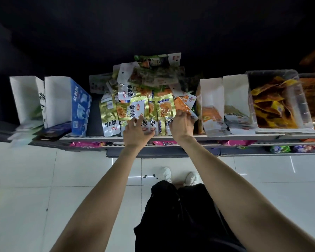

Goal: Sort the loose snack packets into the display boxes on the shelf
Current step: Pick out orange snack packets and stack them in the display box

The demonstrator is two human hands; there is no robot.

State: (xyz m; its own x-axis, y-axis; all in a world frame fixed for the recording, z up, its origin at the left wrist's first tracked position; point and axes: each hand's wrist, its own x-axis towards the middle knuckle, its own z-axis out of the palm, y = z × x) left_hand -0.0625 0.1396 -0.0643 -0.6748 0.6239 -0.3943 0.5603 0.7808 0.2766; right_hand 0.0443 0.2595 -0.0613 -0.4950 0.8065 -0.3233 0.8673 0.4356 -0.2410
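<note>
Right now you are looking down past both bare arms at a shop shelf [171,137], with your white shoes [165,174] on pale floor tiles below.

Your left hand [136,131] rests on the front of a heap of loose snack packets [145,91] in the middle of the shelf. Its fingers are spread and fairly straight, lying on a gold and white packet [137,110]; you cannot tell whether they are lifting it.

Your right hand [181,124] is just beside the left, at the heap's right edge. Its fingers curl round an orange packet [185,104], gripping its lower end.

To the left of the heap stands a blue display box [80,106], with a white display box [27,99] further left; a dark gap lies between the blue box and the heap.

To the right, touching the heap's edge, stands a white display box with orange packets [212,113], and beside it one with pale packets [236,115]. Further right sits a clear plastic bin [278,100] full of yellow and orange packets.

A lower shelf shows pink packets [87,144].
</note>
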